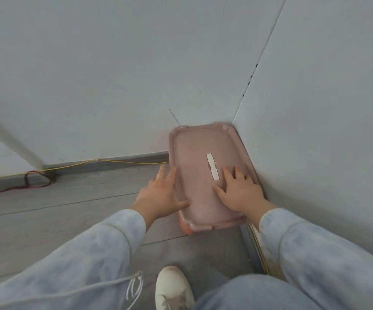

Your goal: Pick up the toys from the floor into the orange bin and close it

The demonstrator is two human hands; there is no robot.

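The orange bin (186, 227) stood on the floor (69, 211) in the corner of the room, with its pinkish lid (197, 146) lying on top; only a sliver of the orange body showed under the lid's near left corner. My right hand (241, 194) lay flat on the near right part of the lid, fingers spread and straight, holding nothing. Its fingertips were just beside a white strip (211, 166) that ran along the lid's middle. My left hand (158, 194) was also spread wide. Its fingers stretched along the lid's left rim and its thumb rested on the lid's top near the front left corner. Whether those fingers touched the rim or only lay beside it, I could not tell.

The bin's far end sat against the back wall (113, 74), and its right side ran close along the side wall (326, 108). Open floor lay to the left and toward me. A yellow cable (125, 162) followed the baseboard (136, 158) up to the bin's left side, and a red cable (36, 181) looped well to the left. My white shoe (173, 287) was on the floor well short of the bin.
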